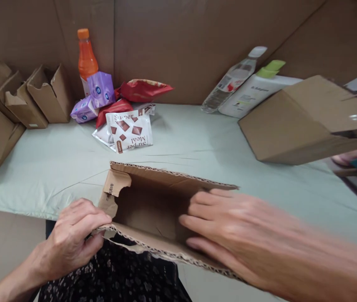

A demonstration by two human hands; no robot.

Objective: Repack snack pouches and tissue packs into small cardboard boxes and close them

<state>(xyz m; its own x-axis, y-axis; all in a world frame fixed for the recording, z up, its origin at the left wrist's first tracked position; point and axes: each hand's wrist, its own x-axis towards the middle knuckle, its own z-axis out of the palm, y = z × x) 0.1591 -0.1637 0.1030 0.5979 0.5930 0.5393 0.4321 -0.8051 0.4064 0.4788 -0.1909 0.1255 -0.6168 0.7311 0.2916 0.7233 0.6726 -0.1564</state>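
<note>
A brown cardboard box (165, 218) with torn edges is at the table's front edge, its open top facing me. My left hand (77, 235) pinches the rim at its near left corner, thumb below and fingers above. Over the right end of the opening reaches my right hand (219, 226), its fingers stretched into the box and the thumb apart from them; I see nothing held in it. The forearm behind it is slightly smeared by motion. A torn flap with small print stands at the box's left end, and the right end is hidden by my right hand.
Beyond the box lie white snack packets (131, 131), red packets (145, 90), purple tissue packs (101, 90) and an orange drink bottle (87, 61). A clear bottle (233, 82) and white lotion bottle (254, 94) lean at right beside a carton (291, 126). Small cartons (50, 94) stand left.
</note>
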